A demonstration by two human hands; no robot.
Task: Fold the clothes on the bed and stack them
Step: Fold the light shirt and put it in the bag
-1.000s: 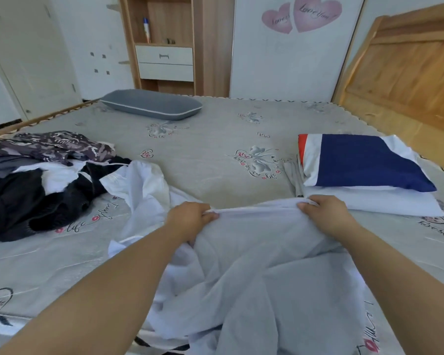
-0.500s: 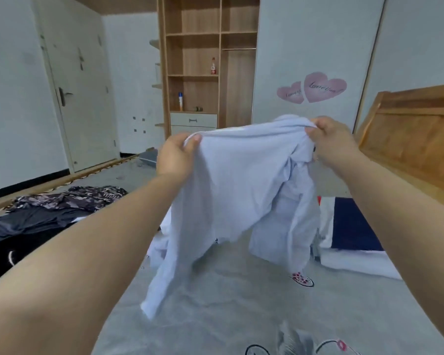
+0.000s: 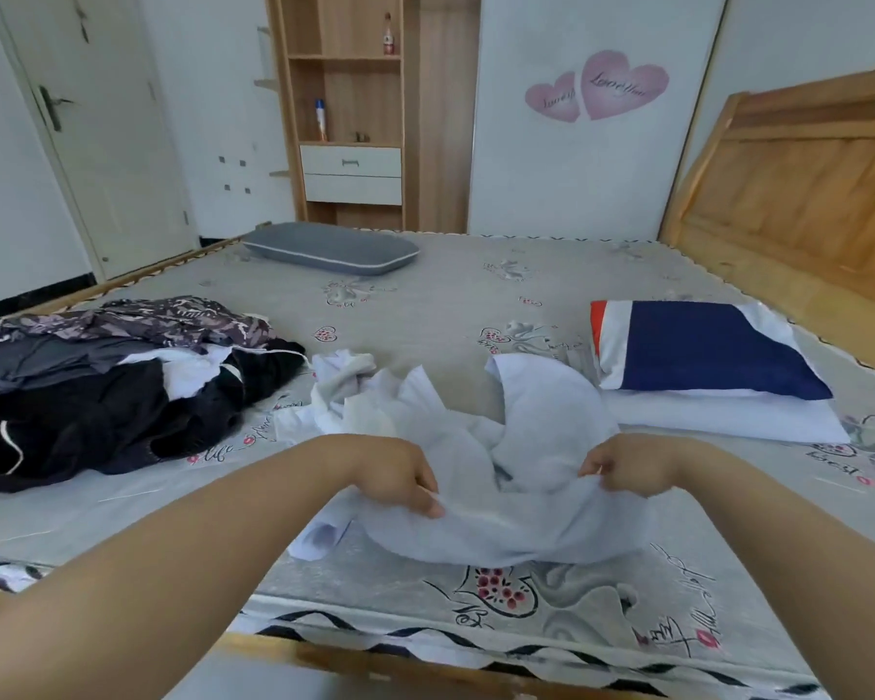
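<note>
Both hands pinch the near edge of a pale blue-white shirt (image 3: 506, 517), the left hand (image 3: 395, 472) and the right hand (image 3: 627, 469) set apart along that hem with fingers curled over the cloth, which looks like a way of holding the edge taut so the garment can be laid flat on the bed (image 3: 450, 305) before its first fold. The rest of the shirt lies crumpled on the mattress just beyond the hands, bunched toward the far left and humped toward the far right, so it probably needs spreading out. To the left sits the heap of unfolded clothes (image 3: 107, 386), dark and patterned pieces tumbled together, well apart from the folded stack (image 3: 703, 366) on the right, a navy, white and red piece on top of a white one; keeping the two on opposite sides likely leaves the middle free as working space. How many garments the heap holds is impossible to say, as they overlap. The shirt's sleeves and collar are lost among the folds, and the fingertips are partly hidden beneath the cloth.
</note>
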